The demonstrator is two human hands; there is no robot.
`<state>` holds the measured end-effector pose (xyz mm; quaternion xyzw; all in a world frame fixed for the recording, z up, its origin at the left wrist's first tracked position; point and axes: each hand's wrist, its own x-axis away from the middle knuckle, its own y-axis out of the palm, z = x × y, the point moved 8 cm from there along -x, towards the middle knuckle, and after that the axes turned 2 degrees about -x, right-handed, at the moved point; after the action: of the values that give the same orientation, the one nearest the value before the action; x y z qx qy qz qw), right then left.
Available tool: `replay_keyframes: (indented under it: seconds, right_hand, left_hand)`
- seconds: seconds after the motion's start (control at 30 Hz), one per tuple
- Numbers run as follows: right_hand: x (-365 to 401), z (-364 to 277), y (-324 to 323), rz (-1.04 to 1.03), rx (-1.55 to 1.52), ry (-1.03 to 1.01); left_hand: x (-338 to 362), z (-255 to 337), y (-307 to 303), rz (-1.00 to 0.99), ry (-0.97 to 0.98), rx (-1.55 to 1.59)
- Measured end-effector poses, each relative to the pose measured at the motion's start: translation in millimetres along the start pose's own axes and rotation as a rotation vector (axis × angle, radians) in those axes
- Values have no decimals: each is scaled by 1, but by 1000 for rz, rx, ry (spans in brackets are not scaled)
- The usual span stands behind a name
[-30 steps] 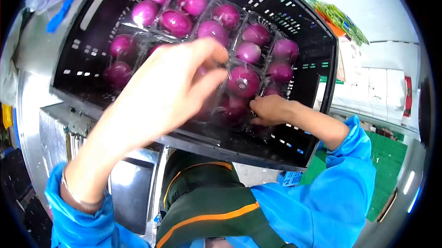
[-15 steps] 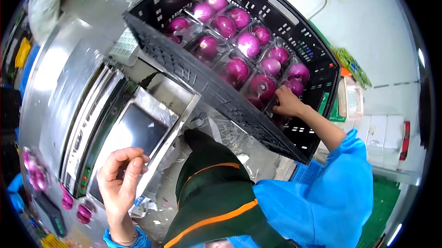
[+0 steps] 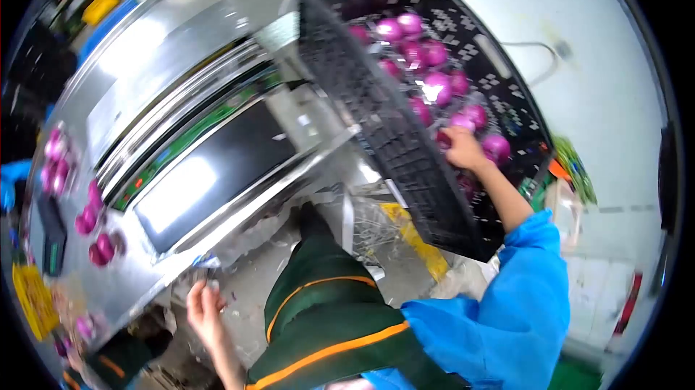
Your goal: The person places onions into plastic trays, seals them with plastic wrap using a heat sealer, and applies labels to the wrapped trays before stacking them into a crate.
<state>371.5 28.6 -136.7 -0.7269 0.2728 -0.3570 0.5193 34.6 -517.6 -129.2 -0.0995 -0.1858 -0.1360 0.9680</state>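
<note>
A black plastic crate (image 3: 434, 205) stands tilted in view at the upper right. Inside it lie several clear packs of red onions (image 3: 436, 89). My right hand (image 3: 469, 151) reaches over into the crate, its fingers bent round an onion pack near the right end; the fingertips are partly hidden. My left hand (image 3: 206, 312) hangs at the lower left, off the front edge of the steel table (image 3: 156, 278). Its fingers are loosely bent and a little apart, with nothing seen in them, though motion smears them.
A wrapping machine with a dark flat plate (image 3: 217, 173) sits on the table. Loose onion packs (image 3: 103, 247) and a black device (image 3: 51, 234) lie to its left. Another person's dark clothing (image 3: 119, 357) shows at lower left. Greens (image 3: 574, 173) are right of the crate.
The view has swung, so the crate and machine appear further right. My left hand has lowered from over the machine to beside the table edge. My right hand stays among the onion packs.
</note>
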Motion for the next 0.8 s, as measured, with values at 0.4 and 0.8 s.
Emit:
replay_keyframes:
  seconds: [0.4,0.8]
  right_hand:
    - [-33,41,10,-242,-322,122]
    - [129,-355,-93,-332,-602,-564]
  left_hand:
    - [-85,-118,-65,182,-66,151]
    - [-9,-54,11,-455,171,-60]
